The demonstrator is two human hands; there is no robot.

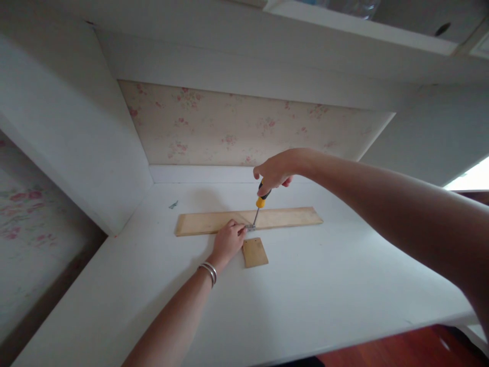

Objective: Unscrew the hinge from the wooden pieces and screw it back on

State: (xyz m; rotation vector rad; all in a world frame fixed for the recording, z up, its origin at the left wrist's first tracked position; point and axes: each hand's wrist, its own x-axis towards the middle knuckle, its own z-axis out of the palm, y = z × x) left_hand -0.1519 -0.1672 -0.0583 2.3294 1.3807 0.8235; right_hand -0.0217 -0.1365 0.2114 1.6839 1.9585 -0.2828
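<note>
A long, pale wooden board (284, 218) lies flat on the white desktop. My right hand (278, 169) is closed round the black and yellow handle of a screwdriver (260, 202), tilted with its tip down at a small metal hinge (250, 227). The hinge sits at the board's near edge, about mid-length. With fingers pinched together, my left hand (228, 238) grips the hinge's left end against the board. Just below the hinge lies a small square wooden piece (255, 253) with small dark holes near its top edge. The screwdriver's tip is too small to make out clearly.
A small greenish scrap (173, 205) lies on the desktop (324, 285) at the back left. A white side panel (76, 117) rises at left, and a shelf (362, 28) hangs overhead. Flowered wallpaper (229, 125) covers the back wall. The desk's front edge borders a red floor (393, 351).
</note>
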